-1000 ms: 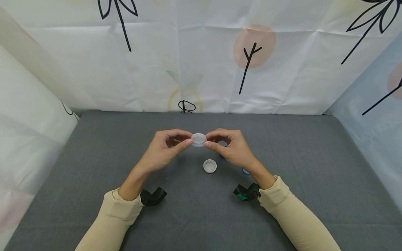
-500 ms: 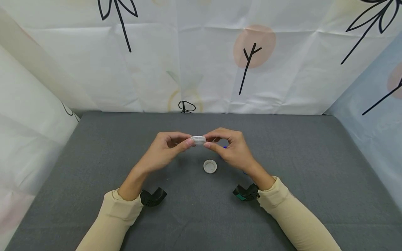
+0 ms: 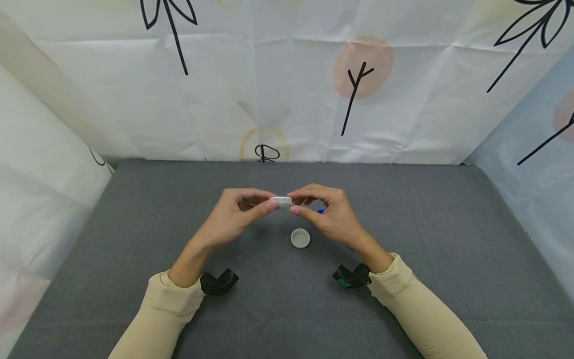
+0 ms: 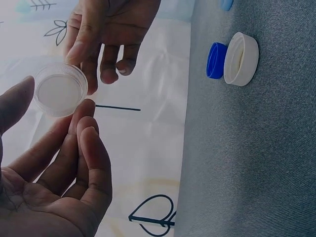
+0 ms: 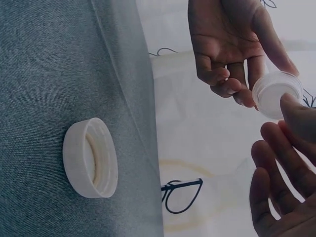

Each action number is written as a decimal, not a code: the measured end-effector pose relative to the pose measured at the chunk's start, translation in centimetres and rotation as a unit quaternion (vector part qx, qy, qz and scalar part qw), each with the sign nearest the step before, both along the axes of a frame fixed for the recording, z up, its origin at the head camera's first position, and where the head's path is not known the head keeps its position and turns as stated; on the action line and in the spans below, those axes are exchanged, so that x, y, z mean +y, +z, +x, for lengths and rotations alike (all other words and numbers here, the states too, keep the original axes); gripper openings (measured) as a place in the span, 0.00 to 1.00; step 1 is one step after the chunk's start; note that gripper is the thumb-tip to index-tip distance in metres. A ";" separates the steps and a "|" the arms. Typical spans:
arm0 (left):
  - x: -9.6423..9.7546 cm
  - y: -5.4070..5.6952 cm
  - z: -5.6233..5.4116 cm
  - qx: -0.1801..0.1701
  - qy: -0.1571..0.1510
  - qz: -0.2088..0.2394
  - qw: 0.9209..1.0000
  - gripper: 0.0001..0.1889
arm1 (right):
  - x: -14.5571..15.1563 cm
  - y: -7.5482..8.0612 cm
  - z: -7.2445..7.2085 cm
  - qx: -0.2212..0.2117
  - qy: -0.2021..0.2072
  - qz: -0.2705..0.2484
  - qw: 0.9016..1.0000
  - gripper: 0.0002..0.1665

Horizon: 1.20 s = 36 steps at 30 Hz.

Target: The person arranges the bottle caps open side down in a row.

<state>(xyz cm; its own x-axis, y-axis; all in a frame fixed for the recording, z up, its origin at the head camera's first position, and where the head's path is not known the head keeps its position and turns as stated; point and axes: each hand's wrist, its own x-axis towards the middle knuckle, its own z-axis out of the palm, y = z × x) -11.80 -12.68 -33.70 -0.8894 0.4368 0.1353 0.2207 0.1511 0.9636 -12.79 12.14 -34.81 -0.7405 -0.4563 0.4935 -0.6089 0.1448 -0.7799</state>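
Note:
A clear, ridged plastic bottle cap [image 3: 282,201] is held above the table between both hands. In the head view it appears nearly edge-on, while the left wrist view shows the round face of the clear cap [image 4: 58,91]. My left hand [image 3: 230,214] pinches its left side between thumb and fingers. My right hand [image 3: 334,212] has its thumb and forefinger at the opposite rim, the other fingers loosely bent. On the table below lies a white cap [image 3: 300,238], hollow side up. A dark blue cap [image 4: 216,60] rests beyond it, mostly hidden by my right hand in the head view.
A light blue cap [image 4: 226,4] shows at the top edge of the left wrist view. Grey cloth [image 3: 278,309] covers the table. A white patterned curtain [image 3: 296,99] hangs along its back edge, with more cloth at both sides.
The clear cap has tipped from showing its round face to nearly edge-on in the head view, and shifted slightly left. My right fingertips have shifted slightly on its rim.

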 end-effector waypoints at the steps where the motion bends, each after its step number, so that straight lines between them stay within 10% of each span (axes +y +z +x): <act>1: 0.0 0.0 0.0 0.000 0.002 0.000 1.000 0.11 | 0.1 0.0 0.0 -0.009 0.003 0.002 1.000 0.16; 13: 0.2 0.0 0.3 0.019 0.015 0.035 0.999 0.14 | 0.6 0.1 0.2 -0.097 0.022 0.016 0.995 0.19; 36: 0.9 -0.1 0.4 0.095 0.030 -0.029 0.995 0.17 | 0.5 0.3 0.0 -0.089 0.025 0.023 0.995 0.19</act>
<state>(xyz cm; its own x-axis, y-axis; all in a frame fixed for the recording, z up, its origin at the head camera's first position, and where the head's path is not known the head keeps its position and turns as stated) -11.35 -11.77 -33.76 -0.8744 0.3961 0.2803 0.3877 0.2229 0.8944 -12.78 12.64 -34.56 -0.7904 -0.5141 0.3331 -0.4683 0.1565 -0.8696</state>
